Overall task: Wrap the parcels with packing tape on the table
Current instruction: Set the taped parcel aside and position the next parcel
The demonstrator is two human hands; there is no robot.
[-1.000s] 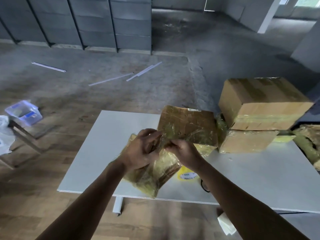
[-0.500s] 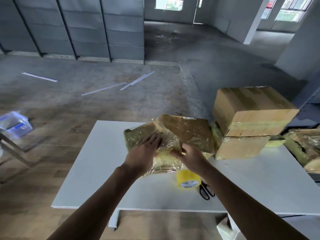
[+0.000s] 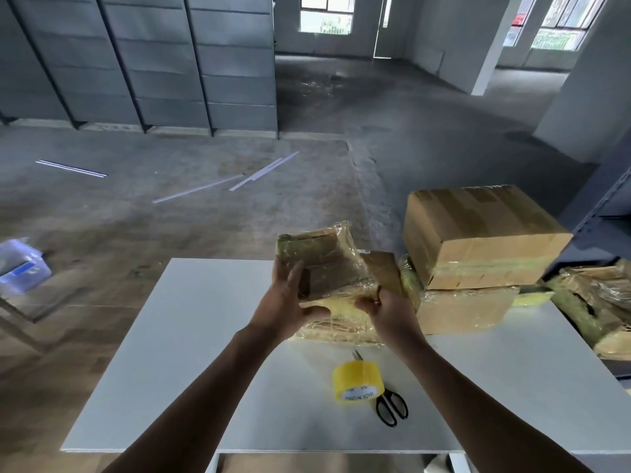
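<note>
**Both hands hold a taped parcel up over the table**

Both forearms come in from the bottom edge and meet at a parcel, held in the air over the far middle of the white table. The parcel is tilted, top edge leaning away, with glossy yellowish tape all over it.

Left hand takes the left side. Its fingers point up, slightly spread, flat against the near face. The thumb hooks under the bottom edge, so the parcel is gripped between thumb and fingers.

Right hand is at the lower right corner, back of the hand toward the camera. Fingers are curled in and pinch that corner; which fingertips touch cannot be told. The two hands are close, thumbs nearly meeting under the parcel.

Directly below lies a second parcel, also tape-wrapped, flat on the table. A flat brown parcel shows behind the held one. To the right a big box sits on a smaller box, both banded with tape. Crumpled wrapped bundles lie at the right edge.

Nearer the camera a yellow tape roll stands on the table, well apart from both hands. Black-handled scissors lie just beside it, blades running behind the roll. A clear plastic tub is off the table, far left.
</note>
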